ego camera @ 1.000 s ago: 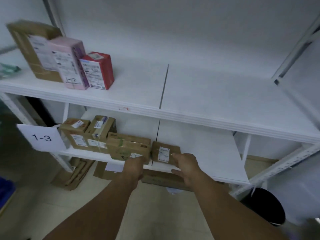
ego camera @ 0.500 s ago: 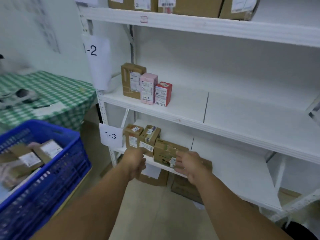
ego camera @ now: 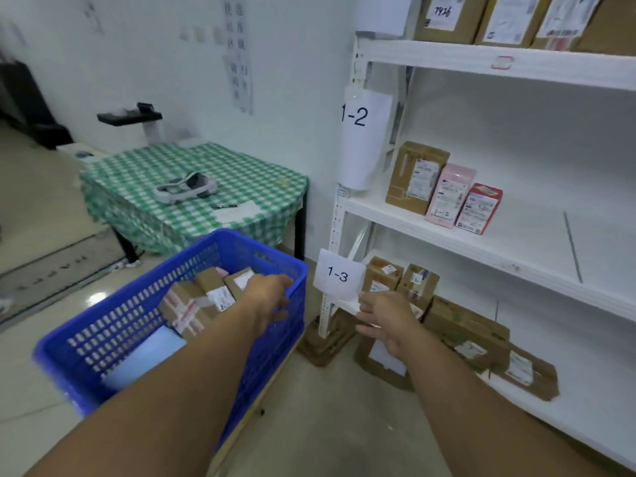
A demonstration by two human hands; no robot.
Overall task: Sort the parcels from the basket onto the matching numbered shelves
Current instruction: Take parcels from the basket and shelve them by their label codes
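Head camera: left hand [ego camera: 272, 299], fingers loose and empty, hangs over the blue basket's [ego camera: 113, 325] right rim, parcels [ego camera: 203, 297] just beside it. The right hand [ego camera: 387, 321] is spread, empty, before the 1-3 shelf [ego camera: 599, 401].

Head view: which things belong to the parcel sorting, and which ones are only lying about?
Job: blue basket, its parcels, label 1-2, label 1-3, left hand, right hand.
Lying about: checked table, grey headset-like gadget, pen, paper sheet.
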